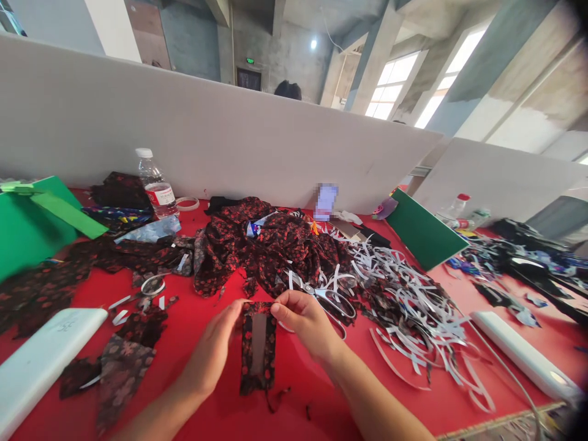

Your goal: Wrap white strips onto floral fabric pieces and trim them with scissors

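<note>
Floral fabric strip (pixel 258 343): one, over red table (pixel 220 413), between hands. Right hand (pixel 304 318): pinched on top corner. Left hand (pixel 215 345): at opposite corner, closure unclear. Advised: even tension, edges squared.

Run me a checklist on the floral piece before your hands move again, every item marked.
1. Right hand pinching the floral piece at its upper right corner: ok.
2. Left hand gripping the upper left corner: cannot tell; its fingertips are there, but the hold is unclear.
3. Red tabletop near the piece free of scraps: not ok, a dark scrap lies there.
4. Pile of white strips apart from the piece: ok.
5. Water bottle capped: ok.
</note>
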A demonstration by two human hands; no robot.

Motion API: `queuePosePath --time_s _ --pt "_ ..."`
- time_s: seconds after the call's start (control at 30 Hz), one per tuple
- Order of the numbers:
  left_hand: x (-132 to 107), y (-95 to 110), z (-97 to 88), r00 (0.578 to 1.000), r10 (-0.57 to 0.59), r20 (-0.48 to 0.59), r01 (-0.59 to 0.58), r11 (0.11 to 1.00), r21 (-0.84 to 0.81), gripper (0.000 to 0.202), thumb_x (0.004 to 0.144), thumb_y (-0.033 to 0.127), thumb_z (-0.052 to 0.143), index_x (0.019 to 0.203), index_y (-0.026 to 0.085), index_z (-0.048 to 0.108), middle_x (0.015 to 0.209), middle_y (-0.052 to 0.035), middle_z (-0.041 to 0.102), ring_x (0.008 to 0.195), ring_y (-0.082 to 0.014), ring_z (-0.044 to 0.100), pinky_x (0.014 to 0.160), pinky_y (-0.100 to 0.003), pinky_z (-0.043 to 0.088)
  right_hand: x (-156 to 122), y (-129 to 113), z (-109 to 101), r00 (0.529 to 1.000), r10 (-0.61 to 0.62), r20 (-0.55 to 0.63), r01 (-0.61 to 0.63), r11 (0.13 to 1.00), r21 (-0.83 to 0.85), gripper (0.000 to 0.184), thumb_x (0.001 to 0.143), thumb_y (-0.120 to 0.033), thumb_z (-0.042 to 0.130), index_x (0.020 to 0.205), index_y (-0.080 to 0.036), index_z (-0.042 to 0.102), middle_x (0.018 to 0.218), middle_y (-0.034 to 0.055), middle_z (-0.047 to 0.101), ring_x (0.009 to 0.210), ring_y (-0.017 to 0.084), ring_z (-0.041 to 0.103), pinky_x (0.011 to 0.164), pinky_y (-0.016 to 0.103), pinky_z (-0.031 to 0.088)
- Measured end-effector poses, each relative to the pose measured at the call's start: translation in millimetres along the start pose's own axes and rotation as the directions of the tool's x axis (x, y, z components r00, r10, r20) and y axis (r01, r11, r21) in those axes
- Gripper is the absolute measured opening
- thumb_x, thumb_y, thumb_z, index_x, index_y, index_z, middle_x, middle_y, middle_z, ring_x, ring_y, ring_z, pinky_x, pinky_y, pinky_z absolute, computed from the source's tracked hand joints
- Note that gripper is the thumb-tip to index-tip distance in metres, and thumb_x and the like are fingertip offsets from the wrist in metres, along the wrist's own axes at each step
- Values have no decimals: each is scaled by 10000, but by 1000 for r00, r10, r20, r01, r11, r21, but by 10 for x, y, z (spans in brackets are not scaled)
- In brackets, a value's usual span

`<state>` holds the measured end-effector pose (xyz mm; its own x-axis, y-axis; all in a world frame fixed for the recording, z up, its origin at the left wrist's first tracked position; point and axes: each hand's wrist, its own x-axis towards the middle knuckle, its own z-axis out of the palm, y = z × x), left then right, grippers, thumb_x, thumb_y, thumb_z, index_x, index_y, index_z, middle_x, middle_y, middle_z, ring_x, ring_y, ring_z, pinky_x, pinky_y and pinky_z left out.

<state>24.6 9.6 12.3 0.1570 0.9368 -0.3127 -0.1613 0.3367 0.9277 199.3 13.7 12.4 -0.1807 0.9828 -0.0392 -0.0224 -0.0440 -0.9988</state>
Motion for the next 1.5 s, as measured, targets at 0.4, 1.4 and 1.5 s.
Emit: queuePosePath --time_s 0.4,1.4,1.5 --pt "17 265 -49 917 98 388 -280 848 449 228 734 402 628 676 190 689 622 13 640 668 -201 576 577 -210 388 -44 -96 -39 985 -38 169 99 923 -373 288 767 -433 654 691 -155 638 620 -25 549 580 101 443 540 218 322" --pt "293 108 -307 960 199 195 -261 889 376 316 802 475 486 698 181 532 596 58 459 574 -115 420 562 -213 327 156 113 -115 999 36 -27 -39 992 -122 251 740 -410 619 773 -161 616 664 -13 598 576 89 504 598 221 384" --pt "131 41 -161 917 104 385 -270 872 408 291 805 416 497 681 159 555 564 63 434 539 -97 386 520 -205 300 178 166 -91 999 -4 -32 -5 964 -265 259 776 -410 561 808 -157 607 660 -11 593 572 96 497 568 216 373"
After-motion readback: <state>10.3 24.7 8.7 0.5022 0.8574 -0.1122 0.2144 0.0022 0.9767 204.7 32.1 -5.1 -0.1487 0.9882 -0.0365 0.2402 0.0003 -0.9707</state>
